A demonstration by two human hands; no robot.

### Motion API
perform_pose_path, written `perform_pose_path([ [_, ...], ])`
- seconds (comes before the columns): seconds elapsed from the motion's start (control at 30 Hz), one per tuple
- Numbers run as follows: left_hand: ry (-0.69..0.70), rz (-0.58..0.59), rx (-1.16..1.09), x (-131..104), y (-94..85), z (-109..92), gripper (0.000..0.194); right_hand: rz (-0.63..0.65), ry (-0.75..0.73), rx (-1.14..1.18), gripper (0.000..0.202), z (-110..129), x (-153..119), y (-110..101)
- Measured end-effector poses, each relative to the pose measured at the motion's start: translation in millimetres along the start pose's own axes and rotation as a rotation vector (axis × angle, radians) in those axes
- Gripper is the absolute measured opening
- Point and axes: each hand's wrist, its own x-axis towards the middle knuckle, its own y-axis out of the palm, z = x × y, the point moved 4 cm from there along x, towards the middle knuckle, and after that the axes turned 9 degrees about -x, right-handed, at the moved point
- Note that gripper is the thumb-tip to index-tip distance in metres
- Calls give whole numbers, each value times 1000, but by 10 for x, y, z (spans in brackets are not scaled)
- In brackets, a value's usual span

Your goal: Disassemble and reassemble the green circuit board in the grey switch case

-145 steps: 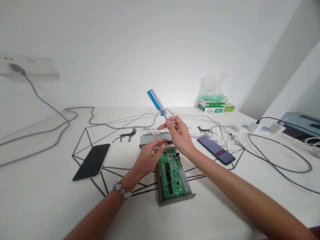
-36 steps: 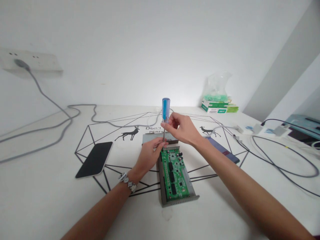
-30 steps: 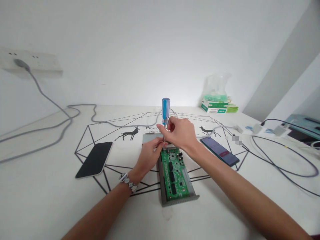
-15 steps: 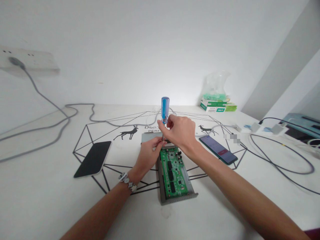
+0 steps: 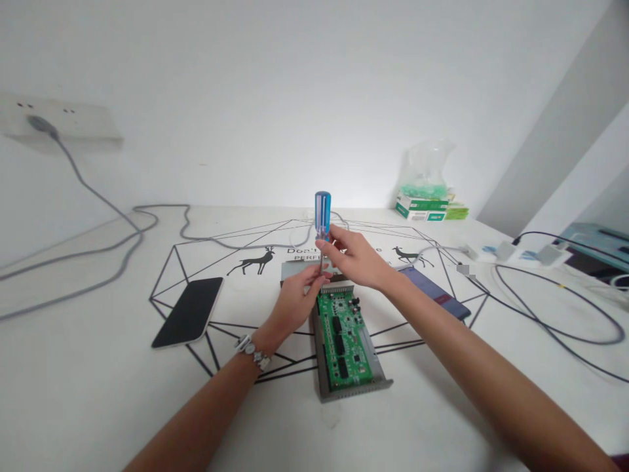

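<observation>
A blue-handled screwdriver (image 5: 323,211) stands upright over the far left corner of a green circuit board (image 5: 346,341), which lies in a grey metal casing (image 5: 322,373). My right hand (image 5: 356,257) is closed on the lower end of the screwdriver's handle, thumb and fingers pinching it. My left hand (image 5: 297,298) pinches low around the screwdriver's shaft, close to the board's far edge. The shaft's tip is hidden behind the left fingers. Behind my hands, part of a grey metal plate (image 5: 289,270) shows.
A black phone (image 5: 189,311) lies left of the casing. Another phone (image 5: 437,295), its screen lit, lies at the right, partly behind my right forearm. Green-and-white boxes (image 5: 421,204) under a plastic bag (image 5: 426,167) stand by the wall. Cables and a power strip (image 5: 515,252) lie at right.
The screwdriver's handle has turned, and my right hand's fingers have shifted and opened slightly around it. My left hand stays at the shaft. The view has moved slightly.
</observation>
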Motion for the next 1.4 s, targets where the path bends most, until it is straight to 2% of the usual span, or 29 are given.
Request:
perform_pose_path([
  [0.1, -18, 43, 10, -3, -17, 28, 35, 108, 0, 189, 28, -26, 4, -1],
  [0.23, -17, 73, 39, -1, -52, 14, 33, 214, 68, 341, 29, -70, -8, 22],
  [0.3, -15, 63, 51, 1, -64, -5, 31, 161, 91, 370, 29, -98, -10, 45],
  [0.43, -13, 16, 80, 0, -67, -28, 29, -88, 156, 328, 33, -155, -29, 110],
  [0.57, -6, -15, 82, -9, -54, -30, 28, -191, 168, 218, 30, -125, -67, 160],
  [0.77, -8, -59, 58, -12, -54, -13, 27, -211, 119, 171, 26, -115, -96, 152],
  [1.07, -11, -128, 33, 17, -51, 3, 23, -154, 87, 152, 26, -153, -104, 184],
  [1.4, -33, -78, -95, 63, 34, 26, 22, -162, 115, 235, 26, -150, -149, 250],
])
